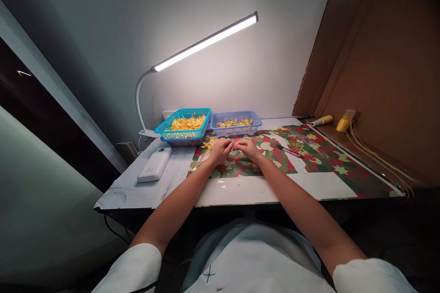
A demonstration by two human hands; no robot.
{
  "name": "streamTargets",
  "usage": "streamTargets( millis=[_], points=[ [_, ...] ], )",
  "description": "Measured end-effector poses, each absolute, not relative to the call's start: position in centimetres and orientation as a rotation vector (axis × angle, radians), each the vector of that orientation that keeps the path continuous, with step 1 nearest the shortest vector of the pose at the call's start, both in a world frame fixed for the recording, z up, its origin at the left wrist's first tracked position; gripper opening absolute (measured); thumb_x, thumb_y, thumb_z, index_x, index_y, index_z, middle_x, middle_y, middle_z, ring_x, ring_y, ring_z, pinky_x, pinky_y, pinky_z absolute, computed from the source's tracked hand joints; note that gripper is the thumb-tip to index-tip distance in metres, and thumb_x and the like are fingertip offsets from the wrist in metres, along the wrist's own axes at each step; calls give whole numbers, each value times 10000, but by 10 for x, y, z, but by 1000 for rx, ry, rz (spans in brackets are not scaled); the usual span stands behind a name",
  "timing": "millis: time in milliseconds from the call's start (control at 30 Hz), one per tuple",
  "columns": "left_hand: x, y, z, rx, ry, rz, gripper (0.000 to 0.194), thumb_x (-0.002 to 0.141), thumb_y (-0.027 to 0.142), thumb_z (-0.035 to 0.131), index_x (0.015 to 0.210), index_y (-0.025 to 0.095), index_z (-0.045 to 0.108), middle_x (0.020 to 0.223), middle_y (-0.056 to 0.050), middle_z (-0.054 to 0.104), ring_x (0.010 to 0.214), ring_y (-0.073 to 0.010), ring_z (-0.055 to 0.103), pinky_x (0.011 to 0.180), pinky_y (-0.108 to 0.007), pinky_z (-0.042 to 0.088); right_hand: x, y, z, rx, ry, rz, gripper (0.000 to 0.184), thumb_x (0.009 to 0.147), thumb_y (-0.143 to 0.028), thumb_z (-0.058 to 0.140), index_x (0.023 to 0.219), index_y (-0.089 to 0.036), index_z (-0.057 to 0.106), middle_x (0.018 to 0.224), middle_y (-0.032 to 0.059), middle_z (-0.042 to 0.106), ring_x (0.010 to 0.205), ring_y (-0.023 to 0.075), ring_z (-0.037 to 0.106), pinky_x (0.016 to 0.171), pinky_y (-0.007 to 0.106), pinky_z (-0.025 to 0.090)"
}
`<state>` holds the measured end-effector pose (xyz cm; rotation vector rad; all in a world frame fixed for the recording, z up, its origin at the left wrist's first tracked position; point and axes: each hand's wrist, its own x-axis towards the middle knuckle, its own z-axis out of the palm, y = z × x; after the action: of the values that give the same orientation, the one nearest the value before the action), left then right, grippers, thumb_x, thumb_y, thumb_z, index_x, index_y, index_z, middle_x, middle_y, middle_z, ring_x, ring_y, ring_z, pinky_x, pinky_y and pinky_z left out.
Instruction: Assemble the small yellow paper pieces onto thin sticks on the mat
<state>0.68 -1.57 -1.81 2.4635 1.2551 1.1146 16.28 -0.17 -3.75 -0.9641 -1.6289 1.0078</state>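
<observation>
Left hand (222, 149) and right hand (248, 149): fingertips drawn close together above the patterned sheet (323, 160); cannot tell what, if anything, is pinched. Yellow strips (207, 145) lie just left of the grip; turquoise basket (182, 135) beyond. Strips judged light, soft, easily creased; best held lightly by one end.

Left hand (222, 150) and right hand (248, 149) close together over the surface (120, 190); teal basket (182, 135), lavender basket (237, 131) beyond; lit lamp (206, 44) above.
</observation>
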Motion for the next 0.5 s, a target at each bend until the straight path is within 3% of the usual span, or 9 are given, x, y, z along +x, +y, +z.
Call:
streamTargets(
  millis=[300, 500],
  points=[
    [8, -17, -18, 2450, 1356, 1081, 323, 829, 241, 404, 531, 189, 289, 500, 19, 353, 573, -136, 337, 588, -282, 227, 167, -6, -35, -1077, -1625, 928, 211, 609, -258, 495, 475, -195, 646, 731, 34, 623, 780, 173, 564, 718, 279, 424],
    [8, -14, -22, 2450, 1367, 1076, 313, 823, 239, 402, 527, 185, 316, 501, 18, 364, 565, -133, 336, 589, -280, 227, 166, -7, -33, -1106, -1654, 874, 226, 597, -256, 471, 412, -212, 593, 602, 29, 593, 816, 192, 560, 743, 273, 423]
  ],
)
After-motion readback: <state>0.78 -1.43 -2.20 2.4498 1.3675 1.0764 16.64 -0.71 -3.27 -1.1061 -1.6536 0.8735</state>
